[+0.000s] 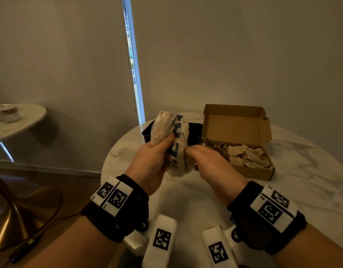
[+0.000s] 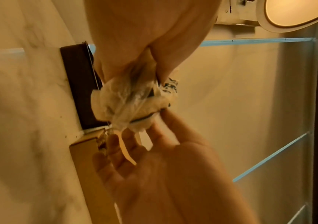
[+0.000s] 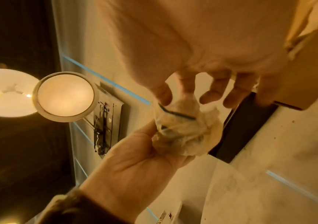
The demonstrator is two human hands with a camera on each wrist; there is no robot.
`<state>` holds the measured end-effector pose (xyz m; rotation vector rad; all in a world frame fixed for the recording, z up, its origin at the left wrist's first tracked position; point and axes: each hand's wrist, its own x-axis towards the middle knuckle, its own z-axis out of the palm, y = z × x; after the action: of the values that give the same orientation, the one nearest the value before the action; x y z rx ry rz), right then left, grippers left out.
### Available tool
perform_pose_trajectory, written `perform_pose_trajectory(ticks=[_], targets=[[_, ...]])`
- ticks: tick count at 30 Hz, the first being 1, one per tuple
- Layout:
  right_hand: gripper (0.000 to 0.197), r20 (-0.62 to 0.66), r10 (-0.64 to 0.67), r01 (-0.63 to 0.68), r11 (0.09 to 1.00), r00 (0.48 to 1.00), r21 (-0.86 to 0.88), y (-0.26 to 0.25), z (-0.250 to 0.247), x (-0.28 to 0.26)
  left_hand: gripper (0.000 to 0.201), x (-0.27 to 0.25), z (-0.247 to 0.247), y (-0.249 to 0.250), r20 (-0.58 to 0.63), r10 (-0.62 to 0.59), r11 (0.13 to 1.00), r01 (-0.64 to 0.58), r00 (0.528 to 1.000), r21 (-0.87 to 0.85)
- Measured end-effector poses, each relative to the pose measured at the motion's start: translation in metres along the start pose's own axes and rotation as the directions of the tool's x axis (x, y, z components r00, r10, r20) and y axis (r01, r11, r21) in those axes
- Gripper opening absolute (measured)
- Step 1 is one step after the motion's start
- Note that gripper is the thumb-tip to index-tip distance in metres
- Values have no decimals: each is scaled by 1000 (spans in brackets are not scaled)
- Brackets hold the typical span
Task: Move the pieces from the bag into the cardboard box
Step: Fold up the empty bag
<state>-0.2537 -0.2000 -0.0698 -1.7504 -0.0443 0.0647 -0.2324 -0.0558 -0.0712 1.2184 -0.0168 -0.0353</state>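
My left hand grips a crumpled clear plastic bag with blue print, holding it up above the white marble table. My right hand is at the bag's lower end, fingers spread and fairly straight, with the thumb touching the bag. In the left wrist view a thin pale strip hangs from the bag across the right hand's fingers. To the right stands the open cardboard box, lid up, with several pale pieces inside.
A black tray sits behind the bag, touching the box's left side. A second round marble table on a gold base stands at the left, with a cable on the floor. The wall is close behind the table.
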Motion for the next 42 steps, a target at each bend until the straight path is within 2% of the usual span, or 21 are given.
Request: perform_pose_trajectory(ticks=[2,4,7,9,11,14,16,18,21,24,26,29,30,32,34,36,38,40,42], targets=[[43,72,54,-58,996,996,61,-4,5,-6,28,7,-5,2,-79,86,996,-82,993,47],[54,148,85,-115,970,985,213,-6,9,-7,27,7,-5,-1,-60,139,981,-129,988,147],[38,48,107,-117,890,993,441,-6,7,-2,33,-1,0,-4,27,141,961,-144,990,235],[26,-37,116,-87,887,993,453,-3,3,2,46,-5,3,-6,49,85,957,-95,995,276],[18,-90,96,-55,923,991,381,-1,2,3,59,-6,3,-7,32,-22,959,12,999,282],[16,-154,87,-30,940,984,340,5,0,1,66,-4,4,-8,46,-179,963,166,983,214],[23,-148,112,-47,922,983,384,7,-1,0,61,-1,3,-6,61,-237,961,224,970,165],[34,-111,127,-73,917,986,392,6,-3,-2,45,-1,1,-6,60,-246,958,233,968,167],[61,-95,39,-20,980,995,197,3,-4,-9,33,5,-7,-9,-65,-132,968,143,989,204],[81,-11,-201,198,972,980,-127,2,-1,-20,19,12,-13,-6,-187,66,938,3,980,347],[82,102,-290,308,907,951,-287,4,6,-26,16,11,-11,-4,-171,180,879,-81,969,470],[81,142,-266,300,881,954,-365,7,11,-24,25,5,-5,-6,-49,302,779,-217,952,589],[81,127,-263,292,885,956,-364,6,10,-22,33,3,-4,-7,-6,310,782,-251,951,570],[82,100,-258,277,902,961,-332,3,4,-18,48,0,-1,-5,42,286,844,-272,957,462],[80,102,-248,268,916,963,-297,0,0,-16,57,-3,1,-2,45,202,926,-206,978,315],[71,97,-249,266,925,964,-271,-1,0,-14,62,-5,4,-2,17,96,970,-98,995,222],[55,68,-258,267,919,964,-290,1,1,-12,58,-4,7,-4,-24,-2,986,6,1000,165],[42,67,-260,268,904,963,-332,2,3,-12,46,-3,9,-5,-54,-58,992,64,997,113],[40,70,-257,265,905,964,-333,1,4,-16,37,-5,10,-5,-51,-84,994,88,995,72]])
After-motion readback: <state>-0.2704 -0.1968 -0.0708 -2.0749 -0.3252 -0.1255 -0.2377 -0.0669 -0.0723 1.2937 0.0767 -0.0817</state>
